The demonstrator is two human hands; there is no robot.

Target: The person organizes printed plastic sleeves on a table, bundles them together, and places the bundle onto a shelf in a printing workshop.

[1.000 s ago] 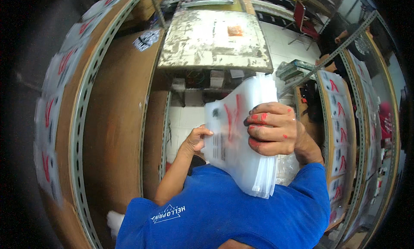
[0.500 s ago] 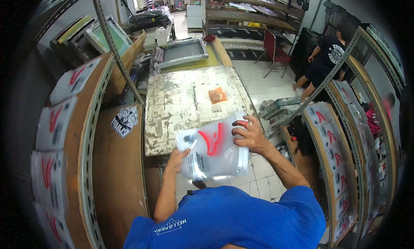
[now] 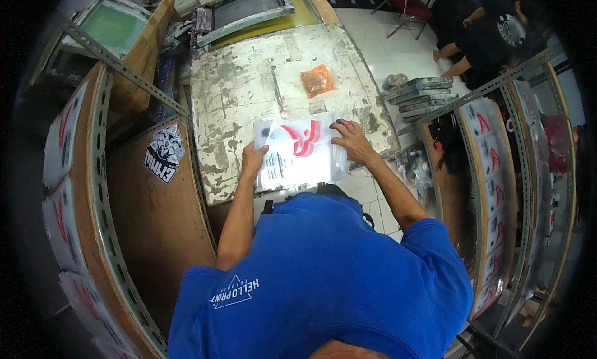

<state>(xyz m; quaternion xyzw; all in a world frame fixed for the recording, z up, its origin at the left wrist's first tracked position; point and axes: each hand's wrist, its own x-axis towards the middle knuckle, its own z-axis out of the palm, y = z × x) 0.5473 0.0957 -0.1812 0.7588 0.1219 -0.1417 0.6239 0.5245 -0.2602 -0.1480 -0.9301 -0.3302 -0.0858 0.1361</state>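
Observation:
A stack of clear plastic bags (image 3: 292, 163) with red and black print lies between my two hands, at the near edge of the paint-worn table (image 3: 230, 92). My left hand (image 3: 252, 160) is closed on the stack's left edge, with the thumb on top. Opposite it, my right hand (image 3: 353, 142) grips the upper right edge, fingers bent over the bags. Part of the stack overhangs the table toward my body. Farther back on the tabletop rests a small clear packet with orange contents (image 3: 317, 80).
Framed printing screens (image 3: 249, 14) lie at the table's far end. Racks on both sides hold more printed bags (image 3: 491, 163), and a brown board with a sticker (image 3: 165, 154) stands left. Stacked grey blocks (image 3: 423, 95) sit on the floor at right, near a person in dark clothes (image 3: 491, 42).
My view has tipped farther down. The bags have gone from tilted to flatter, and my right hand's raised, spread fingers have come down onto their edge. The person at right has bent over.

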